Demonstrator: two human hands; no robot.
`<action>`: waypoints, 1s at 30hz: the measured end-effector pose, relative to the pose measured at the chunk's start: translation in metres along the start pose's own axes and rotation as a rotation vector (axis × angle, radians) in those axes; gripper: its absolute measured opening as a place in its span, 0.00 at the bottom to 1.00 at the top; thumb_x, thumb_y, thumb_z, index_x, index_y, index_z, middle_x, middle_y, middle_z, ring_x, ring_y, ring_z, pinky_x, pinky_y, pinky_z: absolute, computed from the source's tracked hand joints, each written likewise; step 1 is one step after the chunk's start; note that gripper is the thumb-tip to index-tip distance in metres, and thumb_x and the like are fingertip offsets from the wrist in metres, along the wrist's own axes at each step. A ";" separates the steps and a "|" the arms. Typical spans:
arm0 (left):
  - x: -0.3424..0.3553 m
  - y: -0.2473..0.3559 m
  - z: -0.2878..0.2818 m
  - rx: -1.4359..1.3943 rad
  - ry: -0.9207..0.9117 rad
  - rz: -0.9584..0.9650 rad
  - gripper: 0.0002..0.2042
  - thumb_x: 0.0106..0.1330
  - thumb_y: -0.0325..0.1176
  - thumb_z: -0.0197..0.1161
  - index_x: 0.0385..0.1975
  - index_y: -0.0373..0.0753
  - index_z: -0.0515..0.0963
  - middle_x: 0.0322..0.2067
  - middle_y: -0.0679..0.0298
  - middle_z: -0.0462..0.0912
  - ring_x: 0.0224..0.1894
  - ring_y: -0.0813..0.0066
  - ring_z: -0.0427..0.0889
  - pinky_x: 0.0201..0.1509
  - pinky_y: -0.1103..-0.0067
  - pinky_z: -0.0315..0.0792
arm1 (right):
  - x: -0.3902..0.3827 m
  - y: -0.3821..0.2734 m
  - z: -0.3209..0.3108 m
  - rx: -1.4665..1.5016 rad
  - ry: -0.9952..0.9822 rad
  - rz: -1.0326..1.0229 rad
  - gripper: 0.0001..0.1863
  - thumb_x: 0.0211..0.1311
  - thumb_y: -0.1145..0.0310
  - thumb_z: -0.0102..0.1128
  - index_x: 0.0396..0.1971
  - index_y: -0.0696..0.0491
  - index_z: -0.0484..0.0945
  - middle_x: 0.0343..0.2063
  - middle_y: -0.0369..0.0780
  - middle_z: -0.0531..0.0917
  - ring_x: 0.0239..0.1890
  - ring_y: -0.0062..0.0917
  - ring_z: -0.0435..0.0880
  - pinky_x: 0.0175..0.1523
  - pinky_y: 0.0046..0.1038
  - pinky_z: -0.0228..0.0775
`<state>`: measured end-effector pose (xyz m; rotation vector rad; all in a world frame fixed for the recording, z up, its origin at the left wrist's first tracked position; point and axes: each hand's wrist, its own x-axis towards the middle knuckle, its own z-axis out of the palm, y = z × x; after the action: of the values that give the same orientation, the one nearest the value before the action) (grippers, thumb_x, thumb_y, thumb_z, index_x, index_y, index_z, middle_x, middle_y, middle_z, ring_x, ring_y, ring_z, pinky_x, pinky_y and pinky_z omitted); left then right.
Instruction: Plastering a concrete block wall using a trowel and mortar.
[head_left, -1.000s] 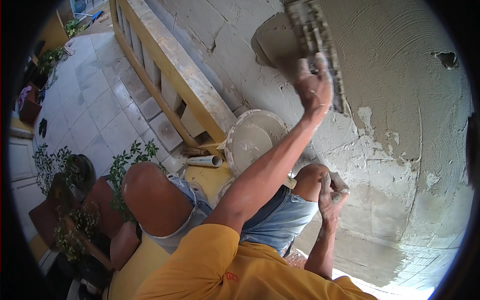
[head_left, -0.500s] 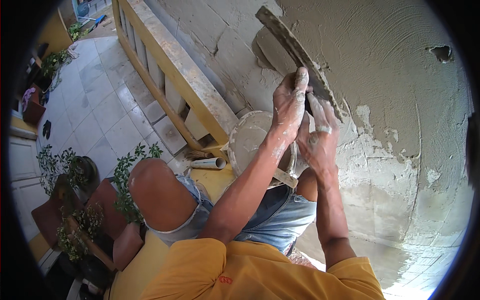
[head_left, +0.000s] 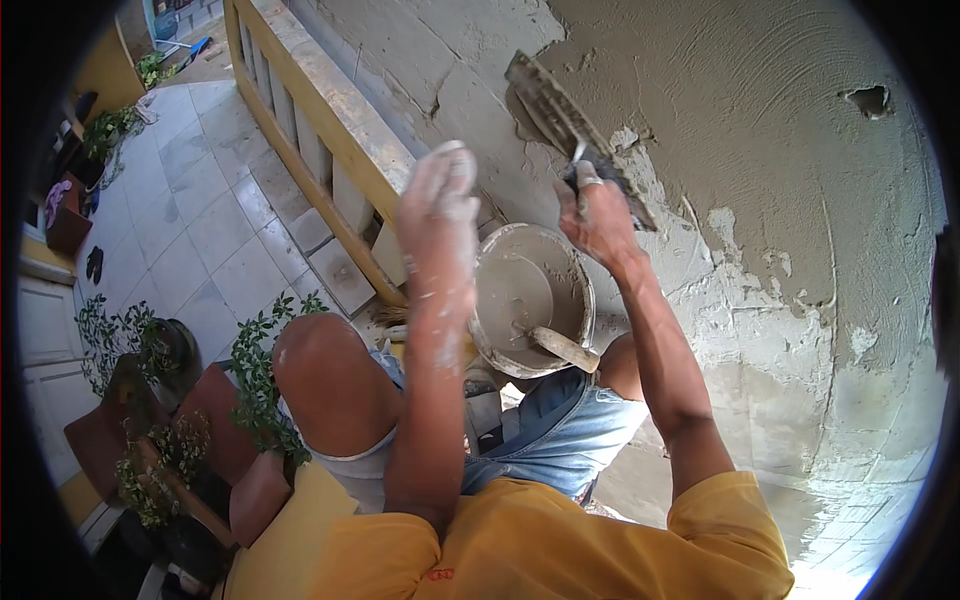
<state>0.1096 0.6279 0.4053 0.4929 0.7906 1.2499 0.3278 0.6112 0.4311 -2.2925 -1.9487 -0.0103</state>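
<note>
My right hand is wrapped round the dark handle of a plastering trowel. Its long, mortar-smeared blade slants along the grey wall, where wet plaster meets an older, rougher surface. My left hand, whitened with mortar and blurred by motion, is raised over the balustrade's end; its fingers look stretched upward and nothing shows in them. Between my forearms stands a round bucket with grey mortar inside. A mortar-caked tool handle leans over its near rim; the tool's other end is hidden in the mix.
A yellow-edged balustrade runs up along the left of the wall. Beyond it lies a tiled floor. Potted plants and brown pots stand by my left knee. The wall has a small hole at upper right.
My left hand has come away from the trowel and moved left. My right hand has drawn the trowel slightly down and left, still gripping it. More of the bucket's inside now shows.
</note>
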 end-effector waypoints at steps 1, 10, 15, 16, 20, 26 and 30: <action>0.001 0.009 -0.015 -0.009 0.071 0.024 0.23 0.75 0.43 0.62 0.65 0.39 0.75 0.60 0.60 0.79 0.61 0.70 0.77 0.64 0.68 0.70 | 0.005 0.010 0.020 -0.040 0.011 -0.056 0.14 0.71 0.65 0.59 0.40 0.64 0.77 0.27 0.58 0.84 0.33 0.56 0.86 0.38 0.50 0.75; -0.011 0.075 -0.062 0.161 0.159 0.144 0.21 0.77 0.42 0.62 0.62 0.36 0.78 0.56 0.62 0.81 0.57 0.72 0.79 0.64 0.75 0.70 | 0.030 0.014 0.061 -0.176 0.102 -0.098 0.20 0.70 0.55 0.60 0.37 0.62 0.80 0.28 0.56 0.86 0.34 0.55 0.86 0.42 0.52 0.78; 0.006 0.083 -0.067 0.160 0.104 0.218 0.15 0.74 0.37 0.66 0.54 0.35 0.83 0.47 0.68 0.84 0.47 0.82 0.79 0.52 0.84 0.69 | 0.020 0.000 -0.040 -0.169 0.443 0.112 0.20 0.75 0.55 0.60 0.34 0.59 0.79 0.17 0.45 0.83 0.18 0.38 0.82 0.27 0.41 0.72; 0.007 0.081 -0.075 0.155 0.104 0.203 0.15 0.74 0.37 0.66 0.54 0.35 0.83 0.47 0.68 0.84 0.47 0.82 0.79 0.52 0.84 0.69 | 0.009 -0.005 -0.056 -0.117 0.502 0.124 0.19 0.76 0.55 0.60 0.34 0.59 0.79 0.15 0.43 0.81 0.16 0.32 0.80 0.24 0.37 0.69; 0.016 0.066 -0.102 0.134 0.231 0.152 0.16 0.73 0.37 0.66 0.54 0.35 0.83 0.47 0.67 0.84 0.48 0.80 0.79 0.52 0.84 0.69 | -0.021 0.010 -0.061 0.171 0.357 0.126 0.17 0.75 0.60 0.61 0.37 0.61 0.80 0.22 0.50 0.85 0.23 0.36 0.86 0.32 0.39 0.76; 0.019 0.066 -0.114 0.225 0.250 0.032 0.20 0.78 0.38 0.59 0.65 0.37 0.76 0.57 0.65 0.80 0.55 0.74 0.78 0.63 0.76 0.69 | -0.016 0.039 -0.033 0.149 0.175 0.142 0.16 0.74 0.59 0.63 0.43 0.60 0.82 0.30 0.44 0.86 0.29 0.27 0.83 0.36 0.35 0.75; 0.010 0.073 -0.116 0.113 0.262 0.106 0.20 0.75 0.37 0.62 0.62 0.35 0.78 0.54 0.64 0.80 0.51 0.77 0.78 0.60 0.78 0.70 | -0.013 0.015 -0.083 0.150 0.588 0.111 0.15 0.75 0.58 0.64 0.37 0.56 0.81 0.22 0.37 0.83 0.20 0.17 0.76 0.24 0.26 0.69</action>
<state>-0.0239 0.6474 0.3804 0.4725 1.0726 1.3909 0.3467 0.5873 0.5103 -1.9946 -1.4688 -0.4551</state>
